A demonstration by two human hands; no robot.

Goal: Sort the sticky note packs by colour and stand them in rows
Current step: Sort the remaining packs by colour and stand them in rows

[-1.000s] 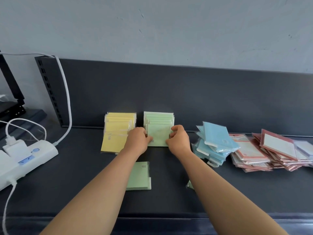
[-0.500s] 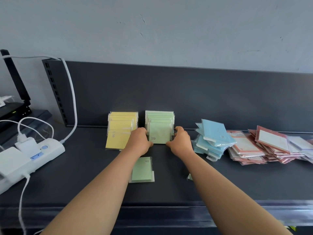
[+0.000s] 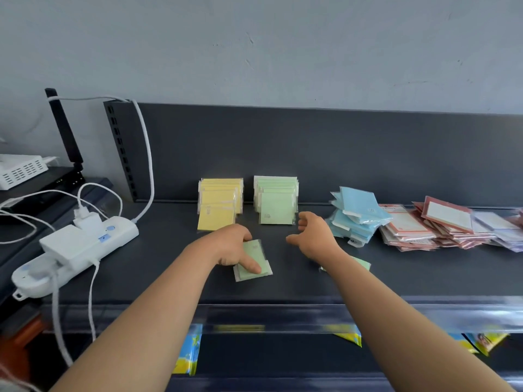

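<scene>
Loose green pack, flat near the front of the shelf, is now gripped by my left hand, my right hand hangs empty and slack, and both have left the standing green row, where I judge this pack goes next.
</scene>
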